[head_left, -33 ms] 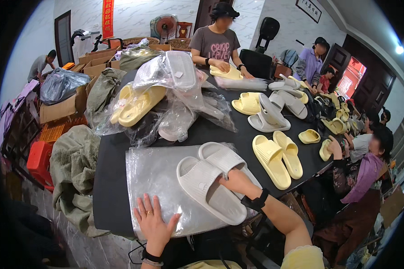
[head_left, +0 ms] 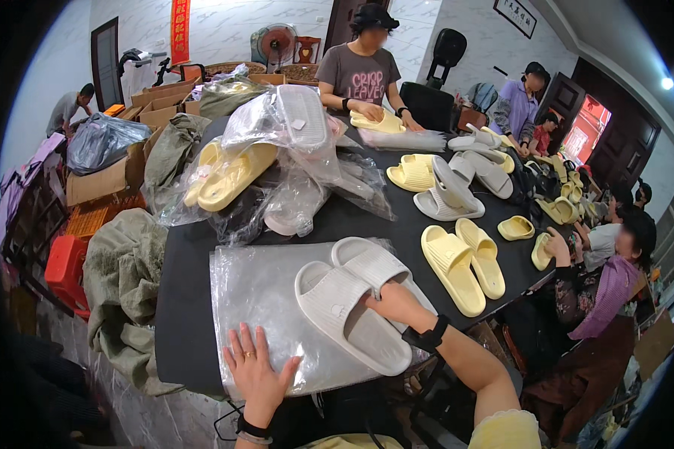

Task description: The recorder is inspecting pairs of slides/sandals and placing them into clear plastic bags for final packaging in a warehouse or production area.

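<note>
Grey slippers (head_left: 344, 298), pinched in my right hand (head_left: 398, 305), could've skidded on the slick plastic bags (head_left: 256, 288); left hand (head_left: 258, 376) lay spread flat.

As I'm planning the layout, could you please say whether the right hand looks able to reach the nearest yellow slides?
Probably yes: the right hand holds grey slides, but only bare black tabletop separates them from the yellow slides.

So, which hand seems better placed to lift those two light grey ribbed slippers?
Probably the right hand: its fingers curl at the light grey ribbed slippers, where the pair meets. The left hand lies flat, fingers spread, on the stack of clear plastic bags, apart from the pair.
</note>
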The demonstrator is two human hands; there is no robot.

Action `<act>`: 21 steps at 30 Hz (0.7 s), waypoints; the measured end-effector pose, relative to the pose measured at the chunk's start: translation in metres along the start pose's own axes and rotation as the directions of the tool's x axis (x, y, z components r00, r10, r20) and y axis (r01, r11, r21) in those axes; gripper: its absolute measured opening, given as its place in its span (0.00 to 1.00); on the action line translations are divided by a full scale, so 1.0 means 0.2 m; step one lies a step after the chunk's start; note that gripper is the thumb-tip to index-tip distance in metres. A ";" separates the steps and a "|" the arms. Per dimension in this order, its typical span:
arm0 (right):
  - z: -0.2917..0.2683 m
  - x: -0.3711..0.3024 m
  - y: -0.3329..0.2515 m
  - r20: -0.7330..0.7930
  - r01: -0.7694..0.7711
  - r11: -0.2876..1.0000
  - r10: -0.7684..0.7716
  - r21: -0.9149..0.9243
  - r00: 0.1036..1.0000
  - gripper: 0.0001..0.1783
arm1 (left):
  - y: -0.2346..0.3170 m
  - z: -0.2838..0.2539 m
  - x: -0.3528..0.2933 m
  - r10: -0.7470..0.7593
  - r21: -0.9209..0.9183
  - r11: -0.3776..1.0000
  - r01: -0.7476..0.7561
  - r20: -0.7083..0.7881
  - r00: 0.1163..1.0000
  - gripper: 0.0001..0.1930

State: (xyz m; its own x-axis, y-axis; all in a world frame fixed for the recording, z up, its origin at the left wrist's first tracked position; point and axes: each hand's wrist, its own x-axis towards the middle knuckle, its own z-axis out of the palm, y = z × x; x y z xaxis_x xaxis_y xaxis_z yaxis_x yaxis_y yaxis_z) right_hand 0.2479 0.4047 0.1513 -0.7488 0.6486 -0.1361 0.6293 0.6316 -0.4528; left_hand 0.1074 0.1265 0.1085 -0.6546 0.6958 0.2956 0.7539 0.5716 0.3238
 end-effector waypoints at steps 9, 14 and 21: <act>0.03 0.01 0.03 -0.025 0.033 0.999 -0.033 -0.001 0.999 0.26 | -0.01 0.01 0.00 -0.003 0.013 1.000 0.003 0.002 1.000 0.45; 0.04 0.01 0.04 -0.041 0.044 0.999 -0.043 0.007 0.998 0.25 | 0.00 0.01 -0.01 -0.003 0.015 1.000 0.003 -0.002 1.000 0.45; 0.04 0.01 0.04 -0.029 0.039 0.999 -0.039 0.008 0.999 0.25 | 0.00 0.00 0.00 0.000 0.009 1.000 0.000 0.000 1.000 0.45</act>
State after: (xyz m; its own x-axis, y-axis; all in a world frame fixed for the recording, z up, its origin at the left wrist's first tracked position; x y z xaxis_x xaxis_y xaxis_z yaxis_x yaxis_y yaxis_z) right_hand 0.2493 0.4083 0.1408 -0.7666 0.6354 -0.0932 0.5979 0.6531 -0.4647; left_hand 0.1072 0.1261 0.1078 -0.6543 0.6960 0.2958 0.7546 0.5752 0.3159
